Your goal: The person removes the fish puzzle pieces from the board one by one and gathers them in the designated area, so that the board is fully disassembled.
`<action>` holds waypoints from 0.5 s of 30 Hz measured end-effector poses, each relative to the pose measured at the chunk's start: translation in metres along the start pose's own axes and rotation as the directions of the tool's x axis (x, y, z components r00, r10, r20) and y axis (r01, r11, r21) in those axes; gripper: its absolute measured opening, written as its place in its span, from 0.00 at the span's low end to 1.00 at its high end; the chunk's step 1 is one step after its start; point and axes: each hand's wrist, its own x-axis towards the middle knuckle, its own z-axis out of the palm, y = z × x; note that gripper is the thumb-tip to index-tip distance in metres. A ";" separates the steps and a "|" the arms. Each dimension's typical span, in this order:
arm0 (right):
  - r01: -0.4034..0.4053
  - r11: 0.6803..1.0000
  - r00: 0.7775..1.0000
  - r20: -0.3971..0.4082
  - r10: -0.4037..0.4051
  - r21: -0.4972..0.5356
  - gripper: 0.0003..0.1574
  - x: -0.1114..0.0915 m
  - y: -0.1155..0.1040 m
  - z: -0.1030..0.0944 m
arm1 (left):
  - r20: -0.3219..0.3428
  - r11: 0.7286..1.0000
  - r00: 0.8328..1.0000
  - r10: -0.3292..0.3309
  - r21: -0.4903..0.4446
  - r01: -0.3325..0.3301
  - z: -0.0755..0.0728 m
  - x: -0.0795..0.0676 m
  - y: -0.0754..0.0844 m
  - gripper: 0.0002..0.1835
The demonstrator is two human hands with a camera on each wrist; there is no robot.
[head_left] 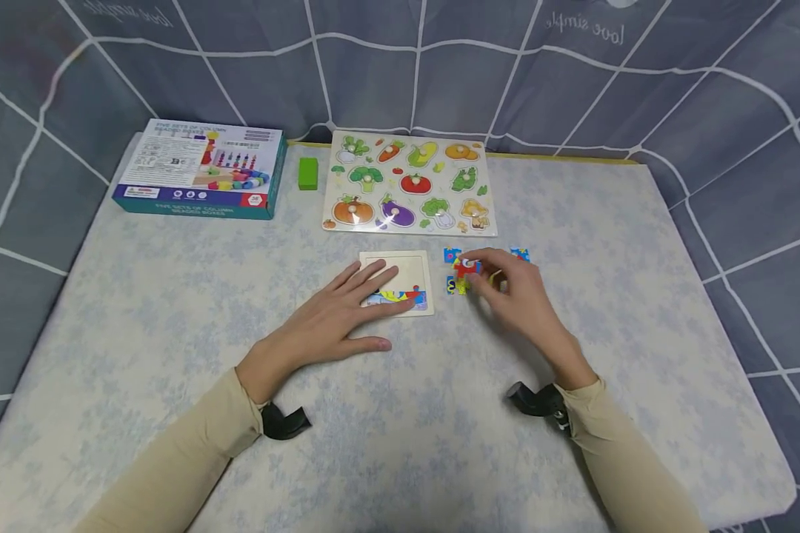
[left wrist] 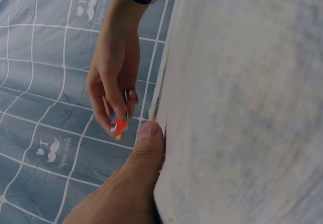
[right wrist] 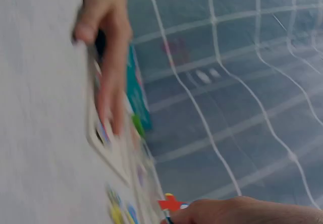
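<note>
In the head view my left hand (head_left: 336,318) lies with fingers spread over a small wooden puzzle tray (head_left: 430,305). Along the tray's lower part runs a row of fitted, colourful pieces (head_left: 420,297), partly covered by the fingers. My right hand (head_left: 523,292) pinches a red puzzle piece (head_left: 467,268) between thumb and fingers, to the right of the tray. The same red piece (left wrist: 119,127) shows raised off the table in the left wrist view. Loose blue and yellow puzzle pieces (head_left: 451,255) lie around and below the right hand, some hidden by it.
Behind the tray lies a vegetable peg puzzle board (head_left: 410,185). A green block (head_left: 308,174) stands to its left, beside a boxed bead set (head_left: 200,170). A patterned cloth covers the table (head_left: 400,444), and a grey grid curtain (head_left: 373,81) hangs along the back and sides.
</note>
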 end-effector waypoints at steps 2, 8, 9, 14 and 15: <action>-0.042 0.999 0.999 -0.019 0.042 -0.027 0.18 -0.007 0.010 -0.015 | 0.002 1.000 1.000 0.002 0.002 -0.002 0.000 0.001 0.000 0.37; -0.113 0.986 0.994 -0.003 0.113 -0.122 0.18 -0.019 0.041 -0.045 | 0.001 1.000 1.000 0.000 0.008 0.000 0.000 0.002 0.000 0.37; -0.107 0.985 0.994 0.020 0.111 -0.136 0.17 -0.020 0.045 -0.047 | -0.001 1.000 1.000 -0.001 0.008 0.001 0.000 0.002 0.000 0.37; -0.056 0.985 0.992 0.101 0.073 -0.163 0.14 -0.024 0.058 -0.054 | -0.018 1.000 1.000 0.004 0.011 -0.004 0.001 0.001 0.000 0.37; -0.044 0.985 0.993 0.096 0.061 -0.168 0.14 -0.024 0.059 -0.055 | -0.021 1.000 1.000 0.006 0.010 -0.006 0.001 0.001 0.000 0.37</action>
